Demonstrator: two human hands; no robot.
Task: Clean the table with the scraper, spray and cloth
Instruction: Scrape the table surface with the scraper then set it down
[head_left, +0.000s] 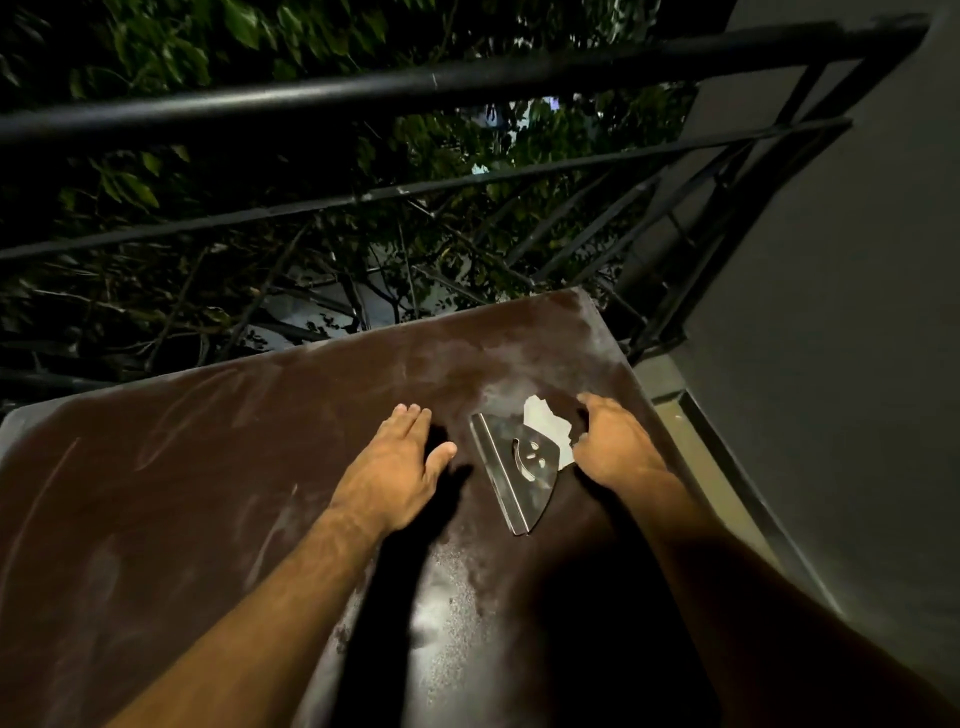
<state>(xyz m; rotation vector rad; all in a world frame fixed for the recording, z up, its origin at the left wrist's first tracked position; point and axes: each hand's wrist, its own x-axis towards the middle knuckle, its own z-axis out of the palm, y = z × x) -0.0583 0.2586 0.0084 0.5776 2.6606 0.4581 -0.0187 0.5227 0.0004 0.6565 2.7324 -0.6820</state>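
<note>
Both hands rest on the dusty brown table (208, 467): left hand (402, 462) flat with fingers straight, right hand (610, 441) curled over a pale cloth (545, 426) near the right edge. Between them lies the metal scraper (514, 473), touching the cloth.

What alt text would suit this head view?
A person's left hand rests flat on a dusty brown table while the right hand reaches a metal scraper lying beside it; dark railings and foliage stand beyond.
</note>
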